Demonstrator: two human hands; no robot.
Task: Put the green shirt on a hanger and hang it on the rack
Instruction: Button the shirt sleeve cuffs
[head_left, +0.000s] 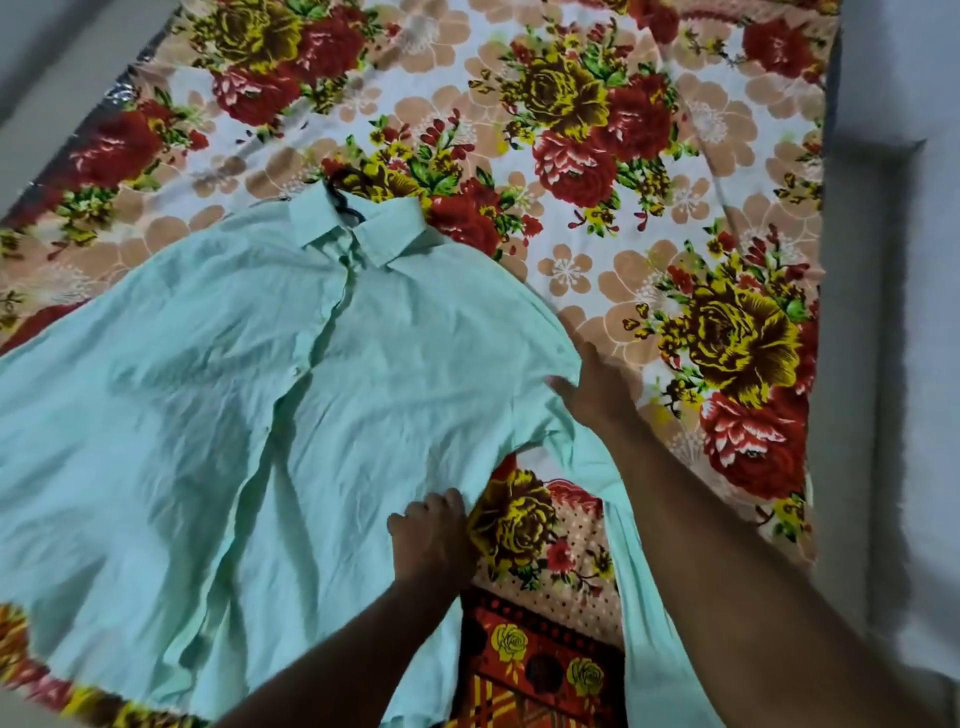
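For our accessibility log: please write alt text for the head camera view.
A pale green shirt lies spread front up on a floral bedsheet, with the hook of a black hanger poking out of its collar. The person's left hand grips the shirt's side edge; the right hand rests at its sleeve seam.

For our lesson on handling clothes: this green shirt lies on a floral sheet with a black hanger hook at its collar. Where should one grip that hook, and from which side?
Grip the hanger hook at its curved top, coming from the far side of the collar. It is the hanger's only bare part; the green shirt likely hides the rest.
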